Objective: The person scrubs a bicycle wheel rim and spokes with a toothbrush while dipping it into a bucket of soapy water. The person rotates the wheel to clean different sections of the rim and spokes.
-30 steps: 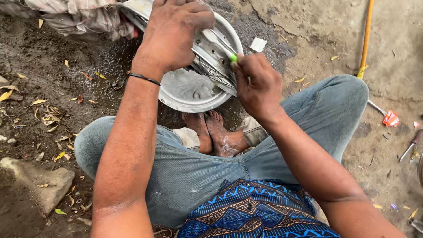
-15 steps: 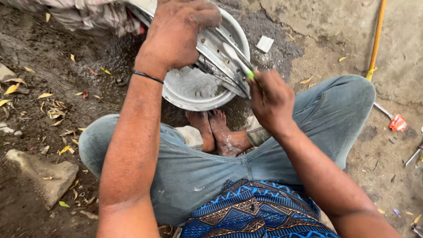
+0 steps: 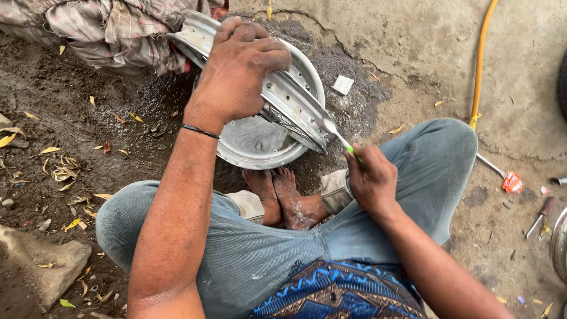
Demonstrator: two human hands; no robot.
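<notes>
Both hands work at a curved, ribbed metal rim (image 3: pixel 295 106): the left hand (image 3: pixel 239 74) clamps over its upper edge, fingers curled tight, while the right hand (image 3: pixel 372 180) is closed around a green-handled brush (image 3: pixel 339 139) whose head touches the rim's near end. Under the rim sits a round, dull grey metal basin (image 3: pixel 254 145) on wet, dark ground, just beyond bare feet (image 3: pixel 283 195). Crumpled cloth (image 3: pixel 106 29) lies far left; a yellow hose (image 3: pixel 481 59) runs far right.

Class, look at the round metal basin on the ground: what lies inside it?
Inside the round metal basin lies grey, wet-looking residue. A silver wheel rim stands across it, steadied by the left hand, so part of the basin's bottom is covered and cannot be seen.
</notes>
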